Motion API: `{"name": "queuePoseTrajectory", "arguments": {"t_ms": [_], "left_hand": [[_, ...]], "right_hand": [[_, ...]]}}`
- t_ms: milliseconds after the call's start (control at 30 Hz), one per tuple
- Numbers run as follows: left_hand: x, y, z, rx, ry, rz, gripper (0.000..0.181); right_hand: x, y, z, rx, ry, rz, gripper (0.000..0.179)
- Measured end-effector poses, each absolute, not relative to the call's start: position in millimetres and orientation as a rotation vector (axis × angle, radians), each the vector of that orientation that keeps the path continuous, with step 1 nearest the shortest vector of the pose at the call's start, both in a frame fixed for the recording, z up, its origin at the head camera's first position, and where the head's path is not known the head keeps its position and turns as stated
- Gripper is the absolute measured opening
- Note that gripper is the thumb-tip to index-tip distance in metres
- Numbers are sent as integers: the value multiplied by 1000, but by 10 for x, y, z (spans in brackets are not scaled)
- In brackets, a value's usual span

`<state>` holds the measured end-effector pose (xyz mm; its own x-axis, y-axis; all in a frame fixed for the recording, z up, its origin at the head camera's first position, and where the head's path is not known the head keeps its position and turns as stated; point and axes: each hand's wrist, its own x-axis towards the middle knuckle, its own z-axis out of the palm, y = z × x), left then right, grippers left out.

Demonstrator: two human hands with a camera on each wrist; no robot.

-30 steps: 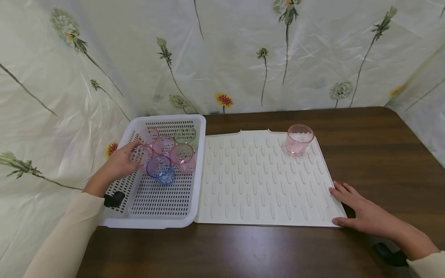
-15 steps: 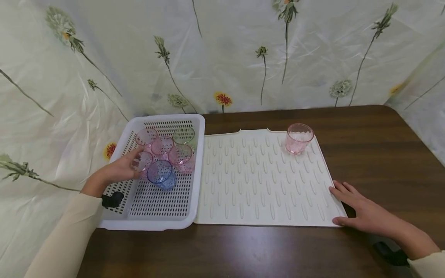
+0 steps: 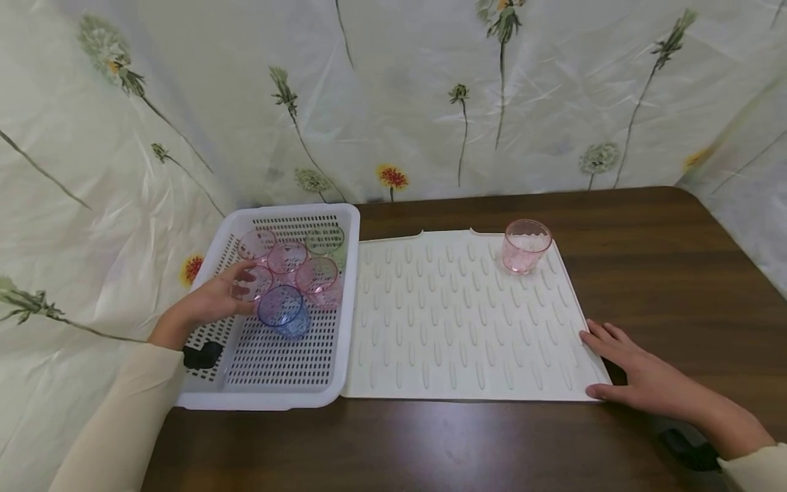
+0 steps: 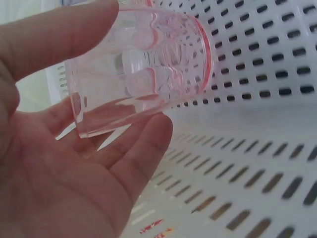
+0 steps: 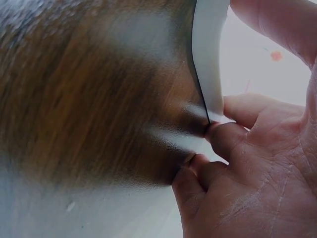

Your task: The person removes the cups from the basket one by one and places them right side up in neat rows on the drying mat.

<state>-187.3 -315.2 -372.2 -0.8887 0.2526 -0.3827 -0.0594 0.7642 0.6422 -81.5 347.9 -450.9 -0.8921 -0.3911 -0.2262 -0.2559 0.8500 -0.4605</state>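
My left hand (image 3: 212, 298) reaches into the white basket and grips a clear pink glass (image 4: 138, 74), thumb on one side and fingers curled round the other. Beside that glass stand a blue glass (image 3: 294, 321), more pink glasses (image 3: 316, 275) and a greenish glass (image 3: 324, 240), packed close together. The fingers of my right hand (image 3: 645, 376) lie relaxed, with fingertips and thumb at the right edge of the white ridged mat (image 3: 451, 328). In the right wrist view several of its fingertips meet the brown tabletop beside the mat.
The perforated basket (image 3: 352, 307) stands on the left of the dark wooden table (image 3: 645, 260), its right rim next to the mat. One pink glass (image 3: 522, 256) is on the mat's far right corner. A flower-printed sheet (image 3: 399, 102) hangs behind the table.
My left hand has shifted slightly toward me around the pink glass, and the blue glass has moved a little nearer the front. My right hand keeps its place at the mat's edge.
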Motion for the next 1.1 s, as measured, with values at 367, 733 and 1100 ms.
{"name": "queuePoseTrajectory", "arguments": {"t_ms": [367, 733, 1100], "left_hand": [[-1784, -3189, -3387, 113, 2716, 823, 95], [-1788, -3068, -3065, 173, 2776, 1082, 87], [-2066, -2381, -2872, 443, 2659, 1428, 77]], "right_hand": [[-813, 3457, -4507, -480, 2702, -619, 95], [-812, 3473, -4474, -478, 2711, -617, 96], [-804, 3463, -4456, -493, 2726, -631, 95]]}}
